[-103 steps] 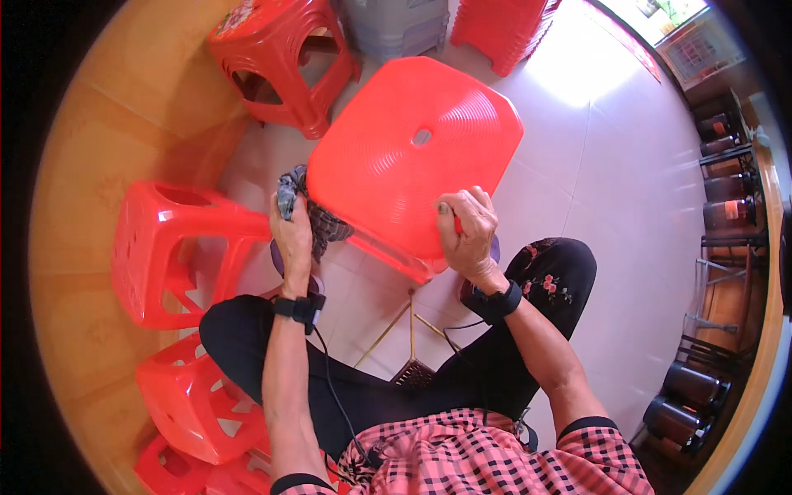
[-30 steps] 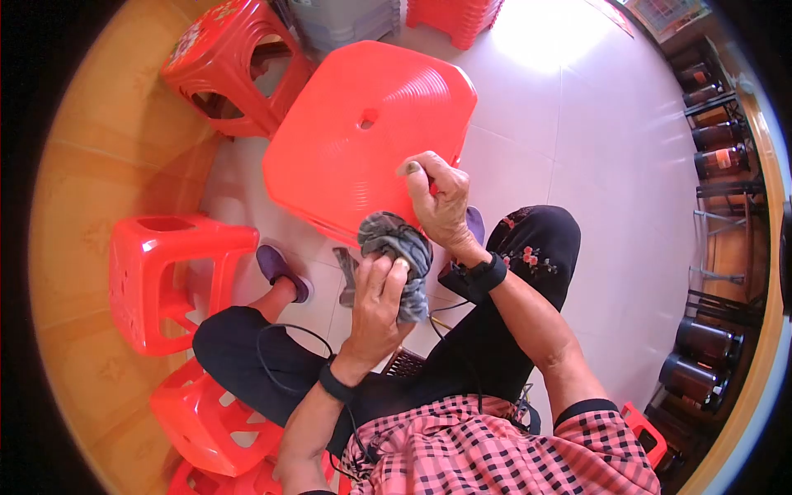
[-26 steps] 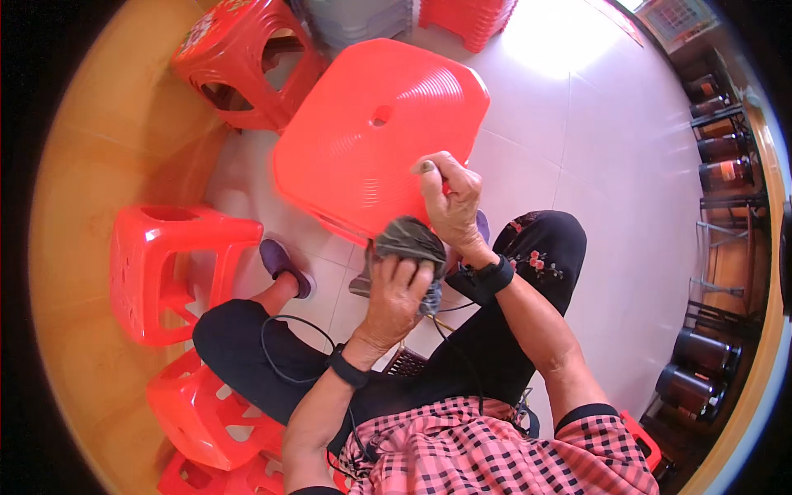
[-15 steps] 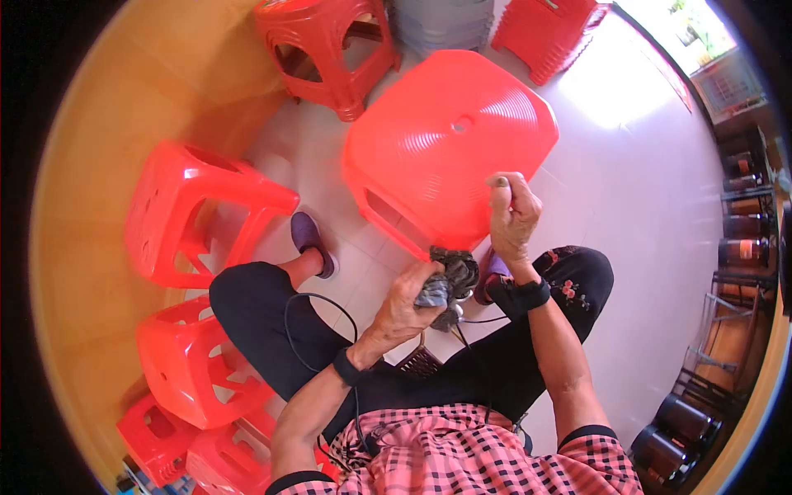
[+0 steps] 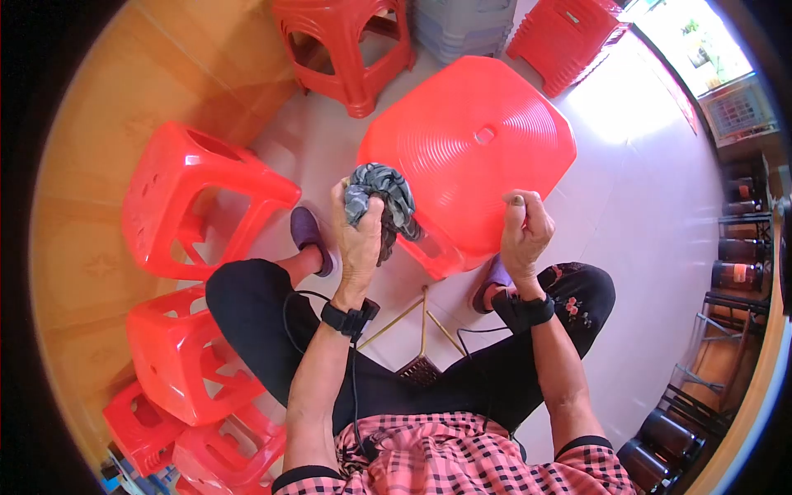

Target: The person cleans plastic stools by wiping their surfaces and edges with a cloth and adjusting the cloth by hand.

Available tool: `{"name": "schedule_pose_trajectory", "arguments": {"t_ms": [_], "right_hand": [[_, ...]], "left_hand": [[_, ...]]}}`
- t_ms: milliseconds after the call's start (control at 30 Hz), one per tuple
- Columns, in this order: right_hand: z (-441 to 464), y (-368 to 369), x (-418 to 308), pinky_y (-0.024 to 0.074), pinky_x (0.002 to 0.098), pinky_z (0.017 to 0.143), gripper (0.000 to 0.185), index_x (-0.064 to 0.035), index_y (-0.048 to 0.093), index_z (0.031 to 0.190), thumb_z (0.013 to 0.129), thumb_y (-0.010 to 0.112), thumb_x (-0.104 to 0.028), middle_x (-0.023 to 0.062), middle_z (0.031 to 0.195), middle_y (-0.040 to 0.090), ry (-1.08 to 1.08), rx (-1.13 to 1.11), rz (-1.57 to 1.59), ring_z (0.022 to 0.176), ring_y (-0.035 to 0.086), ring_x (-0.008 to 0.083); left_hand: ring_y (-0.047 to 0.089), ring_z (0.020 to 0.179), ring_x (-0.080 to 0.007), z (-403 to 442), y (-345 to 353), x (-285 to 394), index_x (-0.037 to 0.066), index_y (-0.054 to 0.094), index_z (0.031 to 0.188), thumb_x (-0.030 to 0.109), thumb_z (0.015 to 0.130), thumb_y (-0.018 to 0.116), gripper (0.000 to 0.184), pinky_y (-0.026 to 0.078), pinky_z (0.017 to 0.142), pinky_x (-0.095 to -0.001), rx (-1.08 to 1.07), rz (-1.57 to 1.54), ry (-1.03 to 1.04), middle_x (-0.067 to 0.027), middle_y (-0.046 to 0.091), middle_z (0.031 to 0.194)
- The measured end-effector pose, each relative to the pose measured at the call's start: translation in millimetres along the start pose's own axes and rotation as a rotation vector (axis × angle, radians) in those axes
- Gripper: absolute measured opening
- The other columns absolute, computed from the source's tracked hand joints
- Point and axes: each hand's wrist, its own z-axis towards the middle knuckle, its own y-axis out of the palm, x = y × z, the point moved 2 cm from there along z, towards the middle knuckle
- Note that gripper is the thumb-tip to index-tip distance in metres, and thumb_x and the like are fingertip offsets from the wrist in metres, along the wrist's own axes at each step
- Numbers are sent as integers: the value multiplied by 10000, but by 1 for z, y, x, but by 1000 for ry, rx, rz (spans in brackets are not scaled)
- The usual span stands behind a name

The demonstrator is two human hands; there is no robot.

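Note:
A red plastic stool [image 5: 470, 157] with a ringed top and a small central hole stands in front of me. My left hand [image 5: 360, 235] grips a crumpled grey patterned cloth [image 5: 380, 196] beside the stool's near left edge. At the near right edge of the stool, my right hand [image 5: 525, 231] is closed with its fingers curled against the rim. What lies under those fingers is hidden, though they appear to hold the stool's edge.
Red stools [image 5: 198, 198] line the left side, with more at the lower left. Behind stand another red stool [image 5: 346, 49], a grey stack [image 5: 464, 29] and a red stack [image 5: 565, 41]. Dark jars [image 5: 737, 275] are on the right. A brass-coloured stand [image 5: 425, 322] is between my legs.
My left hand has moved left and up with the cloth, from the stool's near corner to its left side. The right hand stays by the right edge. The view has shifted.

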Motion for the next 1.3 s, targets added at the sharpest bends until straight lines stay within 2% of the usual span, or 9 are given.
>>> {"name": "schedule_pose_trajectory", "arguments": {"t_ms": [100, 267, 367, 633, 733, 800, 967, 1100, 1300], "right_hand": [[-1, 0, -2, 420, 292, 554, 107, 4, 608, 769, 811, 510, 21, 100, 673, 573, -33, 0, -14, 577, 540, 177], [-2, 2, -1, 404, 293, 549, 106, 2, 606, 764, 798, 510, 34, 91, 649, 544, -31, -7, -18, 570, 517, 183], [-3, 2, -2, 397, 299, 547, 107, 5, 602, 760, 791, 506, 39, 90, 642, 529, -48, -7, -29, 568, 506, 190], [-3, 4, -3, 391, 309, 550, 113, 2, 601, 760, 796, 498, 32, 94, 638, 519, -67, -16, -50, 582, 499, 200], [-3, 5, -3, 391, 312, 550, 115, -1, 599, 761, 799, 495, 30, 94, 638, 514, -69, -7, -54, 581, 498, 202], [-3, 5, -3, 390, 310, 548, 115, -2, 597, 760, 801, 494, 28, 93, 640, 513, -78, -6, -54, 580, 497, 200], [-3, 5, -2, 385, 305, 540, 106, -2, 592, 758, 801, 500, 30, 90, 643, 512, -55, -8, -47, 575, 494, 192], [-3, 4, 0, 383, 304, 536, 99, 1, 590, 759, 793, 507, 44, 86, 636, 506, -88, 1, -40, 572, 490, 189], [-1, 5, -2, 400, 305, 549, 86, 5, 588, 761, 796, 519, 42, 89, 642, 524, -119, 5, -37, 582, 504, 193]], "left_hand": [[534, 872, -98, -1, 4, 10, 18, 472, 1156, 67, 841, 588, 339, 471, 772, -245, 41, -65, -138, -38, 538, 1014], [539, 802, -96, 7, 3, 5, 21, 484, 1134, 41, 848, 583, 304, 473, 730, -233, 6, 38, 55, -12, 554, 936], [531, 786, -104, 23, -15, -33, 17, 489, 1121, 44, 850, 588, 290, 462, 699, -243, 46, 205, -176, -22, 554, 918], [506, 732, -113, 33, -41, -138, 21, 512, 1002, 27, 814, 573, 198, 447, 647, -275, 163, 209, -212, -11, 550, 834], [583, 726, -180, 37, -47, -157, 43, 576, 971, 122, 797, 598, 192, 479, 663, -342, 178, 263, -224, -53, 629, 812], [621, 756, -234, 39, -47, -159, 33, 602, 966, 143, 793, 587, 205, 491, 686, -384, 204, 599, -401, -90, 657, 855], [635, 770, -264, 53, -70, -205, 7, 614, 985, 168, 786, 612, 256, 496, 697, -395, 216, 471, -384, -117, 663, 841], [608, 681, -216, 69, -65, -183, -30, 609, 925, 119, 817, 607, 185, 487, 611, -338, 215, 104, -311, -88, 643, 784], [543, 666, -119, 88, -37, -55, 0, 636, 877, 112, 800, 632, 136, 444, 606, -281, 83, 67, -362, -23, 607, 758]]}}
